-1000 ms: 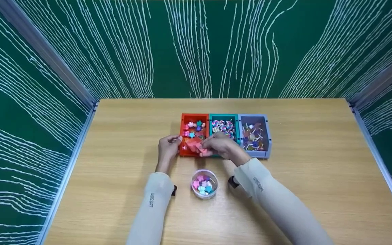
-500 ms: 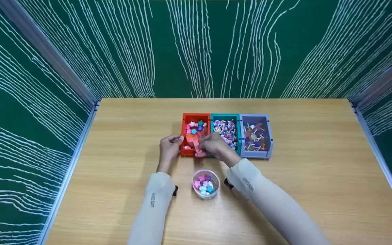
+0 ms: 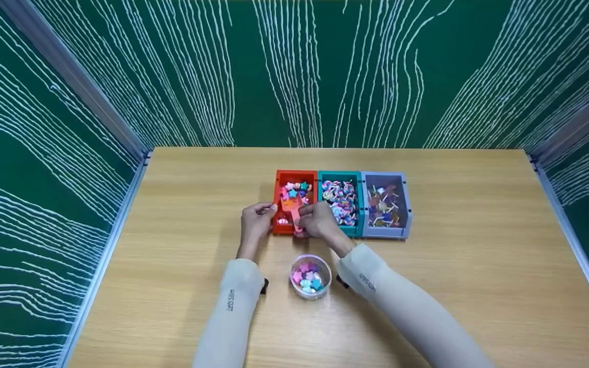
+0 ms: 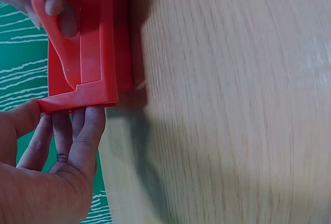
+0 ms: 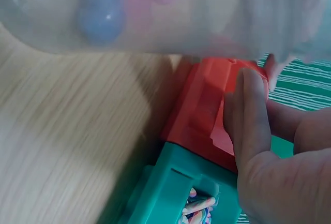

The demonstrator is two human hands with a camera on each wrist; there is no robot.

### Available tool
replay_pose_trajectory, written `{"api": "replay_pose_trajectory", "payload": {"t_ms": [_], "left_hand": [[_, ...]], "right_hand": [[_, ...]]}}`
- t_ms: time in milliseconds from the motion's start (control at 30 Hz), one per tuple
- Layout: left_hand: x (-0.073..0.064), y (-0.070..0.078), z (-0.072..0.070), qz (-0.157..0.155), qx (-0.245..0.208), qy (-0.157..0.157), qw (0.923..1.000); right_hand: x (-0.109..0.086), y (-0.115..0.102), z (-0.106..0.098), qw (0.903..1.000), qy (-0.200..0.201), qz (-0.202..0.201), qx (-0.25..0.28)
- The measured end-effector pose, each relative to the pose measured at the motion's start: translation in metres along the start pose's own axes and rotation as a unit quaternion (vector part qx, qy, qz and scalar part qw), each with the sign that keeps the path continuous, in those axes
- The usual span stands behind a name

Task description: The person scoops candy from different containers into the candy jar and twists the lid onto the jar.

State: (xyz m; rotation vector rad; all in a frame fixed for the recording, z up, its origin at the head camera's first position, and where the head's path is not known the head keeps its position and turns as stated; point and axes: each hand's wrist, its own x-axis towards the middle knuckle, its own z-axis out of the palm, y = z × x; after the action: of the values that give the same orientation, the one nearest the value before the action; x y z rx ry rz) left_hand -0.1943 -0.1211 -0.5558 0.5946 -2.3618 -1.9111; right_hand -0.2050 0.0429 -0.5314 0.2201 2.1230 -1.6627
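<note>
A coral-red scoop (image 3: 291, 205) lies with its blade inside the red bin (image 3: 277, 185), among star-shaped and round beads (image 3: 293, 192). My right hand (image 3: 320, 221) pinches its handle over the bin's front edge. In the left wrist view the scoop's handle (image 4: 58, 43) slants up between the right-hand fingers. My left hand (image 3: 256, 225) grips the left wall of the red bin, thumb at the rim and fingers along the outside. Nearer to me stands a clear round cup (image 3: 327, 265) holding pink, white and teal beads; it fills the top of the right wrist view.
Joined to the red bin's right is a teal bin (image 3: 339, 175) of swirl-striped pieces. A grey-purple bin (image 3: 403, 207) with small sticked pieces comes after it. Green panels (image 3: 274, 76) with white lines border the wooden table (image 3: 197, 194).
My right hand has shifted left and turned the scoop, so its blade points away into the red bin rather than leftward. The left hand has kept its grip on the bin wall.
</note>
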Motion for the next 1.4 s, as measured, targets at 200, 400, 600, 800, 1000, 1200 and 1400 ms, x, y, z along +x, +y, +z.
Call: {"api": "replay_pose_trajectory", "payload": {"t_ms": [200,400,600,800,1000,1200,1400], "left_hand": [[0.000,0.000,0.000,0.014,0.002,0.000,0.9999],[-0.001,0.000,-0.001,0.019,0.012,0.001,0.9998],[0.000,-0.001,0.000,0.021,0.016,0.001,0.9996],[-0.001,-0.001,0.000,0.023,0.014,0.001,0.9996],[-0.001,-0.001,0.000,0.028,0.008,0.000,0.9996],[-0.001,-0.003,0.000,0.031,0.007,0.004,0.9995],[0.000,-0.004,0.000,0.030,0.012,0.004,0.9995]], "right_hand": [[0.000,0.004,0.001,0.9946,0.025,-0.052,-0.087],[-0.006,0.007,-0.001,0.9877,0.036,-0.072,-0.134],[-0.012,0.008,-0.002,0.9893,0.035,-0.053,-0.131],[-0.013,0.011,-0.003,0.9924,0.036,-0.041,-0.111],[-0.016,0.014,-0.006,0.9953,0.040,-0.044,-0.076],[-0.021,0.019,-0.010,0.9973,0.031,-0.051,-0.043],[-0.025,0.023,-0.015,0.9977,0.024,-0.050,-0.039]]}}
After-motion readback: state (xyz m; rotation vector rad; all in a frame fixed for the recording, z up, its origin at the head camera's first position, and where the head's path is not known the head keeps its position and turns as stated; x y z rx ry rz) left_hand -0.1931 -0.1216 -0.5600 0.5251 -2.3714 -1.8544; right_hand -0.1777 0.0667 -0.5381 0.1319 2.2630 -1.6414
